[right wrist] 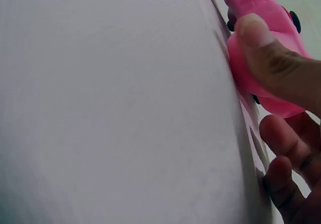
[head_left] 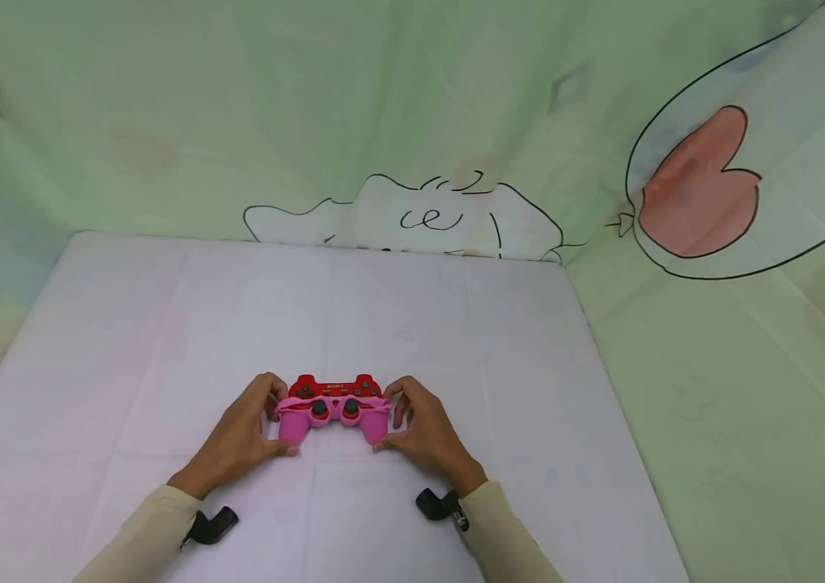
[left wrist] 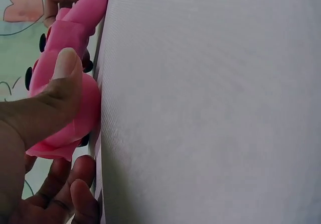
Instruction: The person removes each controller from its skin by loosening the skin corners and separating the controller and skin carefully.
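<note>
A red game controller lies low over the white tabletop, its top edge with the "SONY" lettering facing away from me. A pink silicone cover wraps its grips and lower front; the red upper part shows bare, and two dark thumbsticks poke through. My left hand holds the left end, thumb at the grip's tip and fingers curled at the far side. At the other end, my right hand holds it the same way. Both wrist views show a thumb pressed on the pink cover, with the fingers below.
The white cloth-covered table reaches back to a green printed curtain with a cartoon and a heart balloon. More curtain hangs along the left and right sides. Black wrist mounts stick out from both sleeves.
</note>
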Available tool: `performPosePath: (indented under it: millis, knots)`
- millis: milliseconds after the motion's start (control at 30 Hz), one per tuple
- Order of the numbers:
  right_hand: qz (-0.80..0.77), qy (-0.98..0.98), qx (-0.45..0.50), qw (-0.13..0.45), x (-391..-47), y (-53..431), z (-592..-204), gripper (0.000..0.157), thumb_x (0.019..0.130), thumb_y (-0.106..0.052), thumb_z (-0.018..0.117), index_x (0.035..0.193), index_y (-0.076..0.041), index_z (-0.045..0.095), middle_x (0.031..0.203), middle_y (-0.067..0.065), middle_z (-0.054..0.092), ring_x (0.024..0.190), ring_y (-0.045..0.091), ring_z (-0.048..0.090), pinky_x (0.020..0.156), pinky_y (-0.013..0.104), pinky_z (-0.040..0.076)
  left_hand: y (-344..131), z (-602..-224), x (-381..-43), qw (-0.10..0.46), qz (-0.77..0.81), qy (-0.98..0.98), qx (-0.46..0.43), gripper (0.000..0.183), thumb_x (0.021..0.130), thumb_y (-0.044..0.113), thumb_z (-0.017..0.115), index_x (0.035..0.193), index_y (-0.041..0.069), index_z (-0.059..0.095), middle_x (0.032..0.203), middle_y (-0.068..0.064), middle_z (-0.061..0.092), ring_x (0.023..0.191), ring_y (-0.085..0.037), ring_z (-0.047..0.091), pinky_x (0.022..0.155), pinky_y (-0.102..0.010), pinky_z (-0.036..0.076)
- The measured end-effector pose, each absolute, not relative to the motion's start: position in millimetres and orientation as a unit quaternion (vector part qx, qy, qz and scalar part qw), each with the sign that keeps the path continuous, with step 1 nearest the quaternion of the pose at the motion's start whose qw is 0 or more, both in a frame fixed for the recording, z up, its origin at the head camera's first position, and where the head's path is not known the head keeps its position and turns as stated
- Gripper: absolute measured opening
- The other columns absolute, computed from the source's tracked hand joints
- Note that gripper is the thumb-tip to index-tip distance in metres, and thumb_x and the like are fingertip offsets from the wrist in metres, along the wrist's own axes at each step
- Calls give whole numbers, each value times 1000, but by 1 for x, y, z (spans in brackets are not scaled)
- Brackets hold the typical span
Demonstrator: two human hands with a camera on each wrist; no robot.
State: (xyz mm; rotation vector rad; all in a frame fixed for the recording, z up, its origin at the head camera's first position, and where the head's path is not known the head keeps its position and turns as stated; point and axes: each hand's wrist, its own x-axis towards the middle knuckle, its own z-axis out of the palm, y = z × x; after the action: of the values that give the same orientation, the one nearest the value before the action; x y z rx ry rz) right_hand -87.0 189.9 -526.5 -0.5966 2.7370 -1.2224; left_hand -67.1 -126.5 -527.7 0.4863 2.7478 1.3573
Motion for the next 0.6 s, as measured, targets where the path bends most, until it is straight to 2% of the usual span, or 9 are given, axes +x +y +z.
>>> performPosePath:
  millis: [200, 600]
  knots:
    - [-424, 886, -187, 9, -91, 193, -530, 56, 60, -36, 94, 106, -31, 63, 69, -5, 57, 61, 8, 50, 55, 21, 44, -127, -529, -67, -20, 435, 889, 146, 69, 54, 29, 100, 105, 26, 53, 88, 10, 53, 77, -8, 54, 63, -19, 45]
    - [-473, 861, -184, 32, -97, 197, -533, 43, 62, -34, 93, 97, -33, 66, 66, -6, 55, 58, 10, 52, 49, 23, 43, -127, -527, -66, -48, 387, 908, 152, 62, 51, 36, 99, 95, 29, 57, 79, 11, 56, 65, -4, 54, 61, -20, 42]
